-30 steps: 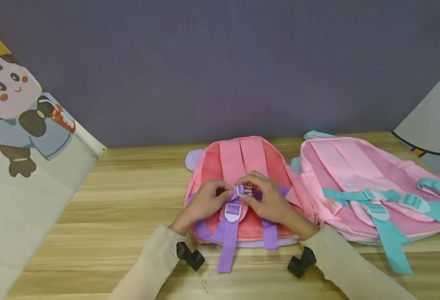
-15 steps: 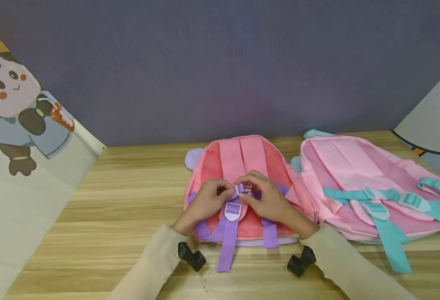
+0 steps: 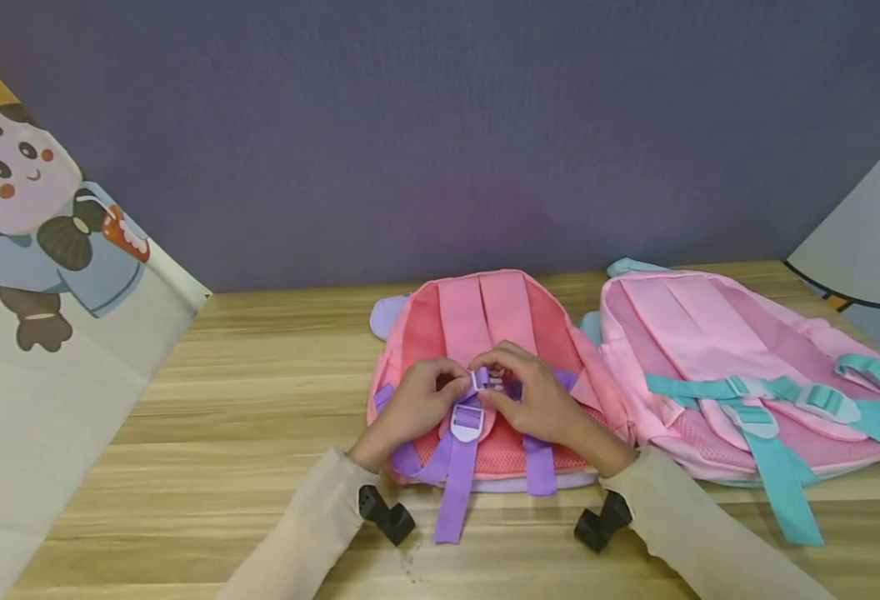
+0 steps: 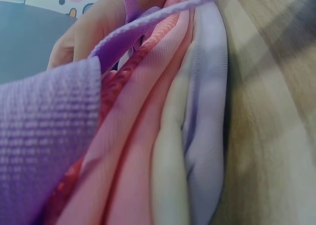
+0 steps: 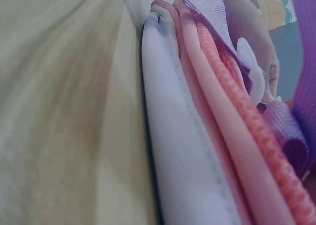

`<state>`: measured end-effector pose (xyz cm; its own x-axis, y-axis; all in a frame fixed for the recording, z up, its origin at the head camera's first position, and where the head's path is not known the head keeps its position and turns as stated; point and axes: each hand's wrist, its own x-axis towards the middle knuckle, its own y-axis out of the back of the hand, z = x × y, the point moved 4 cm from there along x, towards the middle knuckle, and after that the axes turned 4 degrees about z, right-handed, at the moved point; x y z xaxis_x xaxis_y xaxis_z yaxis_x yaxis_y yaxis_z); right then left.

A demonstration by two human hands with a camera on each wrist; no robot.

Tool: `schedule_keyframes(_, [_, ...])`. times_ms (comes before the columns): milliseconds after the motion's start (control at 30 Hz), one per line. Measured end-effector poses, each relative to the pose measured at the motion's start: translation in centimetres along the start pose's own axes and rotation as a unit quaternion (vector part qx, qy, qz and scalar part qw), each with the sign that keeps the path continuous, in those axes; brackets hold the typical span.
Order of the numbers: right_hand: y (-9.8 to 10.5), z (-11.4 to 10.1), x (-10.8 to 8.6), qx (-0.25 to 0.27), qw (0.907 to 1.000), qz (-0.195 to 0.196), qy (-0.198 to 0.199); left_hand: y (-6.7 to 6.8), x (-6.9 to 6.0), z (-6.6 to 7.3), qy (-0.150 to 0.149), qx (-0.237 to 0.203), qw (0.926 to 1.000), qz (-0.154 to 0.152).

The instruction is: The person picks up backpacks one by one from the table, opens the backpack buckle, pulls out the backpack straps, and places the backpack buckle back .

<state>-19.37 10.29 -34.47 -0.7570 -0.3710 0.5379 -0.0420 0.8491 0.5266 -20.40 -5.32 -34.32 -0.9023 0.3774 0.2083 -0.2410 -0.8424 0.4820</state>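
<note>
In the head view a coral-pink backpack (image 3: 511, 308) lies with its strap side up. Above its middle, a small pale buckle (image 3: 495, 381) on a purple webbing strap (image 3: 482, 378) is between my hands. My left hand (image 3: 419, 402) pinches the strap end of it between thumb and index finger. From the other side, my right hand (image 3: 543, 398) pinches the buckle with thumb and fingers, partly covering it. Just below sits a white strap adjuster (image 3: 466, 423) with a loose purple tail (image 3: 455, 496). The wrist views show mostly the bag's layered edge; the buckle's fastening is too small to read.
A lighter pink backpack (image 3: 710, 325) with teal straps (image 3: 781, 479) lies against the bag's right side. Both rest on a wood-grain table (image 3: 260, 392). A dark panel (image 3: 410, 150) rises behind, and a cartoon-printed sheet (image 3: 57, 242) stands at the left.
My left wrist has shifted slightly to the right. Both hands keep their pinch on the buckle and strap; the bags have stayed put.
</note>
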Motion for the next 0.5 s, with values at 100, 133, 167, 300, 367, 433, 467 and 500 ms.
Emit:
schedule_keyframes(100, [0.05, -0.05, 0.03, 0.000, 1.0000, -0.003, -0.003, -0.02, 0.00, 0.10, 0.005, 0.007, 1.0000, 0.004])
schedule_keyframes(133, [0.05, -0.05, 0.04, 0.001, 1.0000, -0.004, -0.004, -0.04, 0.00, 0.13, 0.005, 0.010, 0.9999, 0.006])
schedule_keyframes(167, [0.05, -0.06, 0.04, 0.002, 1.0000, -0.005, -0.006, -0.06, 0.00, 0.13, 0.006, 0.013, 0.9999, 0.008])
schedule_keyframes(300, [0.06, -0.05, 0.02, 0.006, 0.9999, -0.006, -0.011, -0.12, -0.01, 0.10, 0.011, 0.015, 0.9998, 0.009])
schedule_keyframes(367, [0.08, -0.03, 0.00, 0.007, 0.9999, -0.003, -0.011, -0.13, -0.01, 0.04, 0.015, 0.006, 0.9999, 0.005])
schedule_keyframes(433, [0.08, 0.02, -0.02, 0.005, 0.9999, 0.000, -0.009, -0.13, 0.00, 0.01, 0.018, -0.003, 0.9998, 0.000])
schedule_keyframes(467, [0.08, 0.04, -0.03, 0.005, 1.0000, 0.001, -0.009, -0.13, 0.00, 0.00, 0.019, -0.008, 0.9998, -0.003])
schedule_keyframes(500, [0.07, 0.07, -0.05, 0.004, 1.0000, 0.003, -0.008, -0.12, 0.00, 0.02, 0.020, -0.011, 0.9997, -0.005])
